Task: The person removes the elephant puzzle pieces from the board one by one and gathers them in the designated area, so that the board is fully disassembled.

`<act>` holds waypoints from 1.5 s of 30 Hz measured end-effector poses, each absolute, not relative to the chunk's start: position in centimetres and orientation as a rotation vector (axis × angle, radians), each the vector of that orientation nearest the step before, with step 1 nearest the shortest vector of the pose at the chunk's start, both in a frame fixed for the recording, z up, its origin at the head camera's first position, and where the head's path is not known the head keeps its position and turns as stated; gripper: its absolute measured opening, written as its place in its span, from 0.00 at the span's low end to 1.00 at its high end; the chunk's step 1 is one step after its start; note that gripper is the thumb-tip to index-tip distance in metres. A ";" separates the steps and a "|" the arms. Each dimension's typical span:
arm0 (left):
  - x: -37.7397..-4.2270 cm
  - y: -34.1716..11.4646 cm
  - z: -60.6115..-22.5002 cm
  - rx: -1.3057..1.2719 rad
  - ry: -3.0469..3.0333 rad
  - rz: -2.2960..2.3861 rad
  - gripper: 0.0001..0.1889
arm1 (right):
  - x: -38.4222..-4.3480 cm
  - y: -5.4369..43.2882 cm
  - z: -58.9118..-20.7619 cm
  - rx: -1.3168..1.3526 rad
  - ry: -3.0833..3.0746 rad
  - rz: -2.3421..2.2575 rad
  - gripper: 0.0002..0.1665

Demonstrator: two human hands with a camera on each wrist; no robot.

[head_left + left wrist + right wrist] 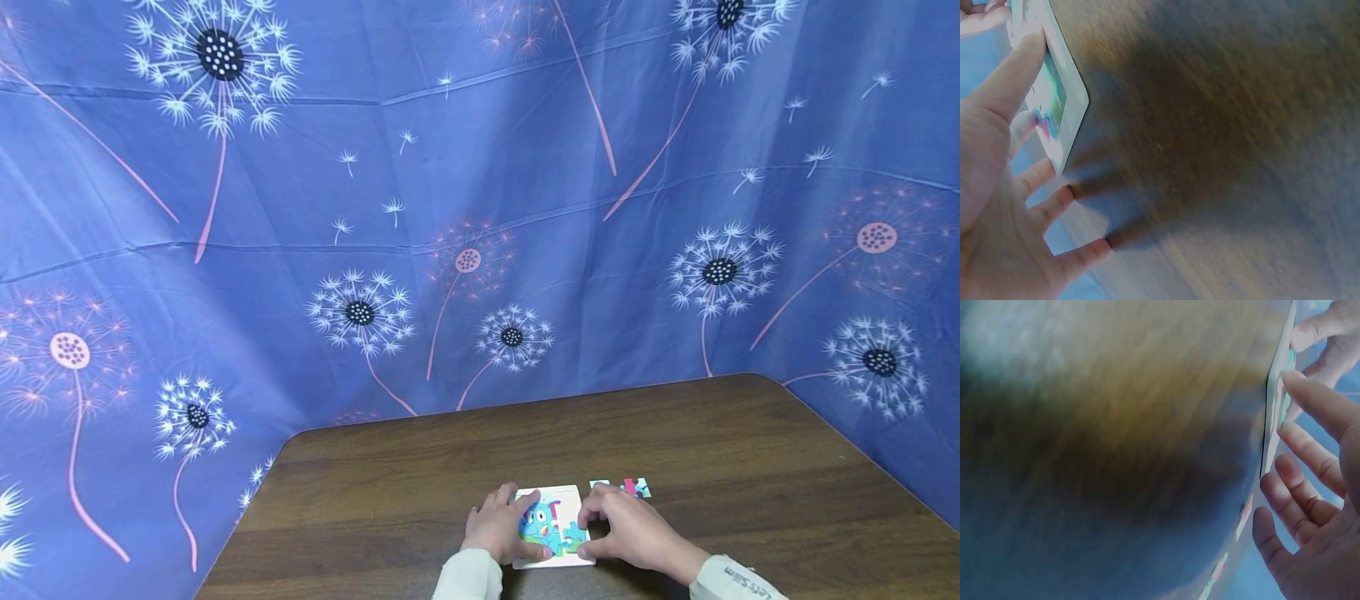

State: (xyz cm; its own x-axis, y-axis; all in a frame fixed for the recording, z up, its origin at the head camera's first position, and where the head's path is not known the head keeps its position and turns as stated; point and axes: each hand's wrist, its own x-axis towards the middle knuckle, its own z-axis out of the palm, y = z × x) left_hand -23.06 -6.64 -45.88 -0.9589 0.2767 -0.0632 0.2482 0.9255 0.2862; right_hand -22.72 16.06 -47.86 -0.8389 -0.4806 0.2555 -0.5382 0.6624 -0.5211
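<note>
A small jigsaw puzzle with a white-bordered board lies flat on the brown table. Its left part shows a blue cartoon animal; a white gap remains at the upper right. My left hand is spread over the board's left side, thumb on the lower border and fingers along the left edge. On the right side, my right hand has thumb and index fingertips apart at the board's edge, beside a blue-green puzzle piece. In the right wrist view its other fingers are loosely bent.
Loose puzzle pieces lie beyond the right hand, one with red on it, and another sits partly behind that hand. The wooden table meets a blue dandelion-print cloth at its back and sides.
</note>
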 end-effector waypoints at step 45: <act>-23.1 -6.7 -45.8 0.406 2.954 0.496 0.40 | -25.2 26.8 -46.1 0.670 -2.686 0.846 0.16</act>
